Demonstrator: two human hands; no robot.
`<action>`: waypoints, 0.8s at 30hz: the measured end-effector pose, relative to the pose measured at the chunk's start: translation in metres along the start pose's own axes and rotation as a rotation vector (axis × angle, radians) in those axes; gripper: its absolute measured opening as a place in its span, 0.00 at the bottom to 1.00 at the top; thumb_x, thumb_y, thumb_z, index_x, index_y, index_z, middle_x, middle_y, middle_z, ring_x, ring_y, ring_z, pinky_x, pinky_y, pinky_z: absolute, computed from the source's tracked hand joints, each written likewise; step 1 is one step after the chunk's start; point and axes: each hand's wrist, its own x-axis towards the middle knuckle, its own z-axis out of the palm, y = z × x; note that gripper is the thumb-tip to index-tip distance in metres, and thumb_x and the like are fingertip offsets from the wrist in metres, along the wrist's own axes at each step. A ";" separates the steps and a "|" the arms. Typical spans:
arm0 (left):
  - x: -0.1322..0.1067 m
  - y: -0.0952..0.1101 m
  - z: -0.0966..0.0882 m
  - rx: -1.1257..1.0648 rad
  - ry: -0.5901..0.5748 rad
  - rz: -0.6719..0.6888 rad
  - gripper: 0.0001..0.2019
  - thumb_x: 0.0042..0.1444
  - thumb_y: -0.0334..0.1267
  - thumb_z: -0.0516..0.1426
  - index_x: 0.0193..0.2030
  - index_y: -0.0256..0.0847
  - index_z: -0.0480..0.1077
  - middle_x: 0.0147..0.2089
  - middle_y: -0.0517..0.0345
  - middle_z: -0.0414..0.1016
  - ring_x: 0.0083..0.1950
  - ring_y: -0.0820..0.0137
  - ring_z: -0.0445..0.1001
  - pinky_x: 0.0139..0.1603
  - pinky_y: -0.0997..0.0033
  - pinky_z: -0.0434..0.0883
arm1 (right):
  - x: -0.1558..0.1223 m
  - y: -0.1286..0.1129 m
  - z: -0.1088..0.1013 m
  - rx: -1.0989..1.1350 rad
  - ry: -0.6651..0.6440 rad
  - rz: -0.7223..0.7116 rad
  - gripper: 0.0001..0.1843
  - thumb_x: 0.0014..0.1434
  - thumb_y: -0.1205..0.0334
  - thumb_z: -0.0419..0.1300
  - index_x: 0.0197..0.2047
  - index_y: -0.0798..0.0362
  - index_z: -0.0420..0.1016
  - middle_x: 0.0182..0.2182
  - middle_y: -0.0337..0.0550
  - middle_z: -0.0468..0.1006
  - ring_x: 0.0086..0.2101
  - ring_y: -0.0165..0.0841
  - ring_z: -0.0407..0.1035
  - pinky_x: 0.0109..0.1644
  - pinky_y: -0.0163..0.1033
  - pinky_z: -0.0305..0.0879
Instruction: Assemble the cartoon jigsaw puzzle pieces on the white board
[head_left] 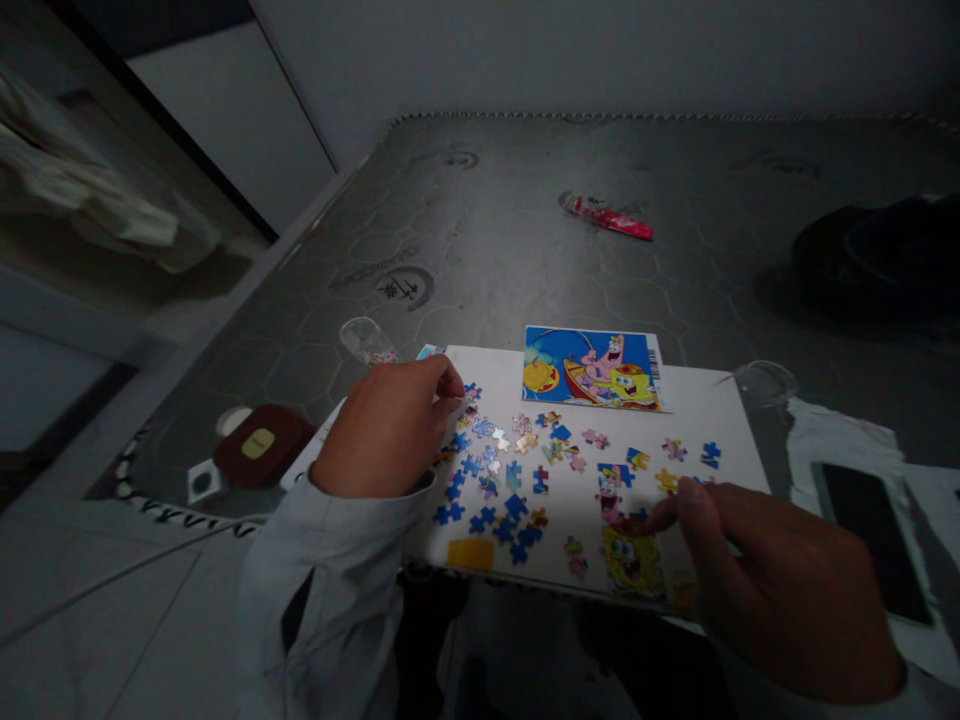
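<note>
A white board point(705, 410) lies on the dark table, strewn with several loose jigsaw pieces point(495, 480). A colourful cartoon reference picture point(592, 367) rests at its far edge. A partly joined yellow and pink section point(630, 550) sits near the front. My left hand point(390, 430), in a grey sleeve, is closed with fingertips pinched at the loose pieces on the board's left side. My right hand point(772, 580) is closed, thumb and fingers pressing a small piece beside the joined section.
A red wrapper point(609, 217) lies far back on the table. A clear cup point(366, 340) lies at the board's left, another point(763, 382) at its right. A brown case point(261, 445), a phone point(870, 540) on white paper and a dark bag point(877, 260) surround the board.
</note>
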 end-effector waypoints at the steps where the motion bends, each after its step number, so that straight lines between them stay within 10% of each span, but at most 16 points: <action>1: 0.000 0.000 0.000 0.002 0.004 0.004 0.05 0.59 0.34 0.57 0.40 0.44 0.74 0.40 0.56 0.80 0.42 0.60 0.77 0.41 0.62 0.68 | 0.000 0.001 0.000 -0.003 0.008 -0.014 0.27 0.72 0.55 0.46 0.28 0.49 0.82 0.27 0.42 0.82 0.24 0.33 0.75 0.28 0.39 0.62; 24: 0.001 -0.006 0.000 0.084 0.021 -0.034 0.05 0.53 0.37 0.61 0.36 0.48 0.79 0.37 0.54 0.81 0.41 0.56 0.78 0.45 0.58 0.70 | -0.001 0.008 0.001 -0.046 0.033 -0.089 0.25 0.71 0.57 0.47 0.28 0.49 0.80 0.25 0.41 0.82 0.22 0.32 0.74 0.24 0.38 0.61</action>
